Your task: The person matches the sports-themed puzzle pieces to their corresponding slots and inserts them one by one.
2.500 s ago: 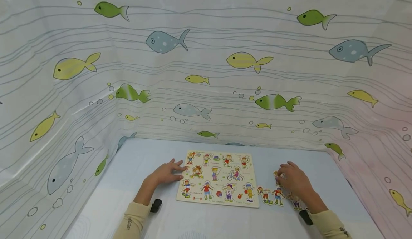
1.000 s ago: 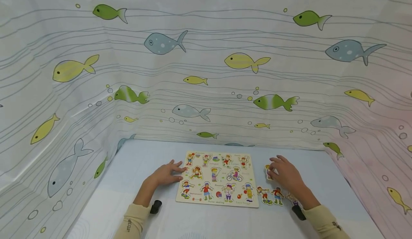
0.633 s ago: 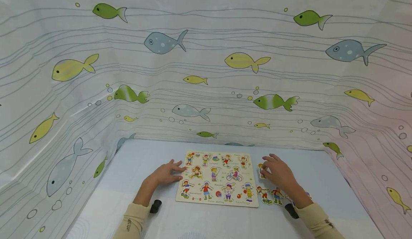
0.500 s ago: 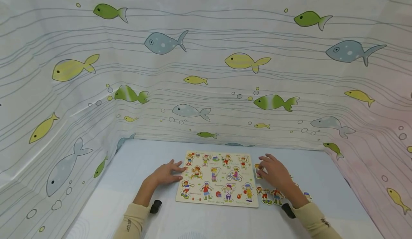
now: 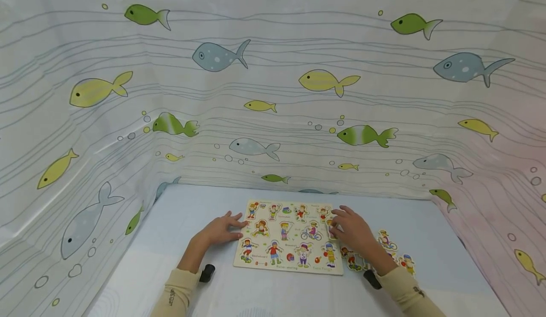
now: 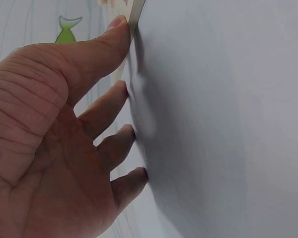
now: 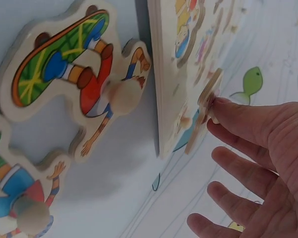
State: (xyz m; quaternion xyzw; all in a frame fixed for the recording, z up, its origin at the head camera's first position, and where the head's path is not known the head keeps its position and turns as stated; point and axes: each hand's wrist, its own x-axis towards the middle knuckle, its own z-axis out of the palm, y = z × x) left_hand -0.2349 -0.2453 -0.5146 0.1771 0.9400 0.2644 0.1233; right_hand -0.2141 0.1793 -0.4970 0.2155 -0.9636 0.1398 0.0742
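The left hand (image 5: pixel 219 230) rests at the left edge of a wooden puzzle board (image 5: pixel 273 236), its fingers spread and bent a little. In the left wrist view the thumb touches the board's edge and the other fingertips meet the tabletop. Between thumb and index finger, the right hand (image 5: pixel 356 231) pinches a wooden puzzle piece (image 7: pixel 204 106) by its back, over the board's right side. Seen nearly edge-on in the right wrist view, the piece is tilted close above the board. Its other fingers are held out loosely. Printed sports figures cover the board.
Right of the board lie several loose puzzle pieces: a skateboarder (image 7: pixel 95 87) with a round knob, another knobbed figure (image 7: pixel 21 184), a cyclist (image 5: pixel 387 241) and a blue-capped figure (image 5: pixel 407 263). A fish-patterned sheet (image 5: pixel 290 118) encloses the pale table (image 5: pixel 187 212).
The right hand has carried the pinched puzzle piece leftward from the loose pieces to the board's right side, uncovering the cyclist and blue-capped pieces. The left hand has stayed put.
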